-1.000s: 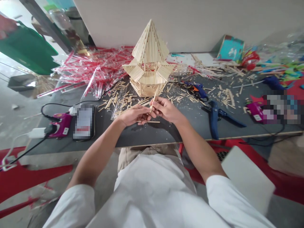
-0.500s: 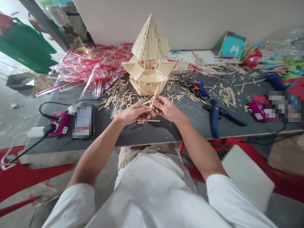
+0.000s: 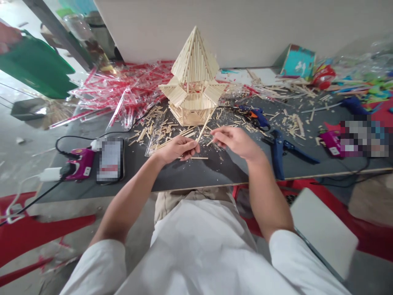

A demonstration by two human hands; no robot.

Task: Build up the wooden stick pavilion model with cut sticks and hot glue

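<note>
My left hand (image 3: 181,148) pinches the lower end of a thin wooden stick (image 3: 205,126), which slants up and to the right. Apart from the stick, my right hand (image 3: 235,141) hovers to its right with fingers loosely bent and nothing visible in them. Straight ahead stands a pagoda-like model (image 3: 195,76) built of pale sticks, with a pointed roof. The held stick's upper end overlaps the model's base in view; whether they touch I cannot tell. Another stick (image 3: 198,158) lies on the table below my left hand.
Blue cutters (image 3: 278,153) and a blue glue gun (image 3: 258,116) lie to the right on the dark table (image 3: 196,178). At left are a phone (image 3: 109,159), a purple power socket (image 3: 80,163) and piled red-and-clear plastic wrappers (image 3: 123,92). Stick offcuts surround the model.
My right hand has let go of the stick and moved right. My left hand still has the stick, now tilted further to the right. The view has shifted slightly.
</note>
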